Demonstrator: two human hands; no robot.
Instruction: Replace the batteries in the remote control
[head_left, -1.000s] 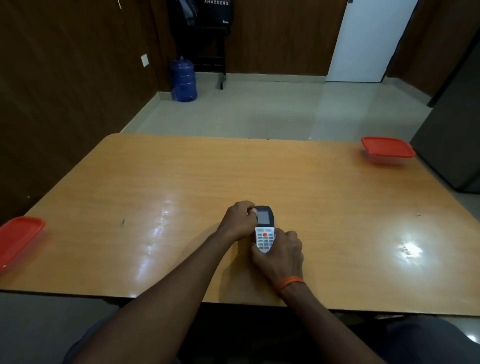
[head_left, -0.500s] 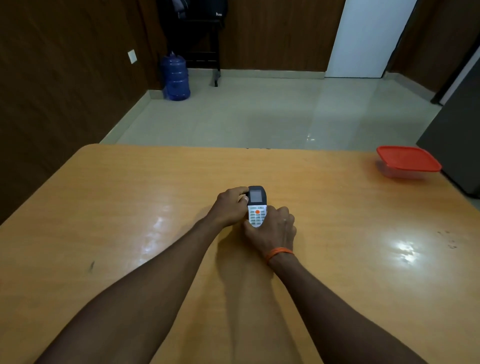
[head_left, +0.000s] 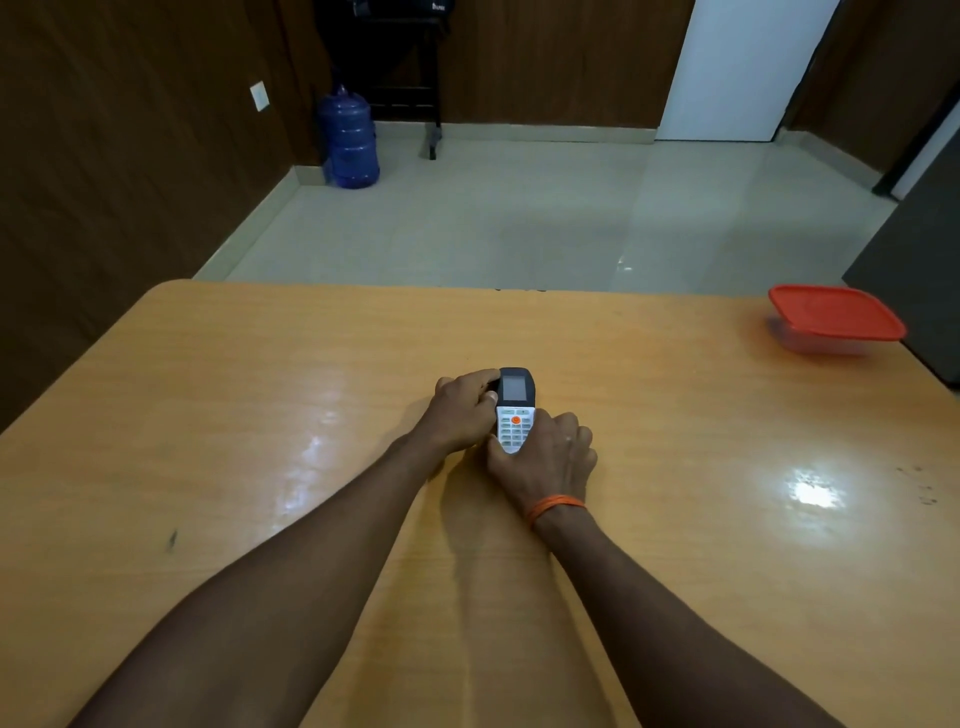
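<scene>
2-handed, clamps the remote control (head_left: 514, 410) face up about midway between the side edges of the table (head_left: 260, 389), with left hand (head_left: 460, 415) round the dark screen end and right hand (head_left: 550, 457) round the keypad end; probably light, rigid, slick, so grip the long sides.

The remote (head_left: 514, 410) sits just below the middle of the frame, face up on the table (head_left: 311, 374), with its long axis running away from the viewer. Its far end is dark with a small grey screen; its near half is white with rows of keys under a round orange button. The left hand (head_left: 460, 415) grips its dark end and the right hand (head_left: 545, 457) its white end.
</scene>
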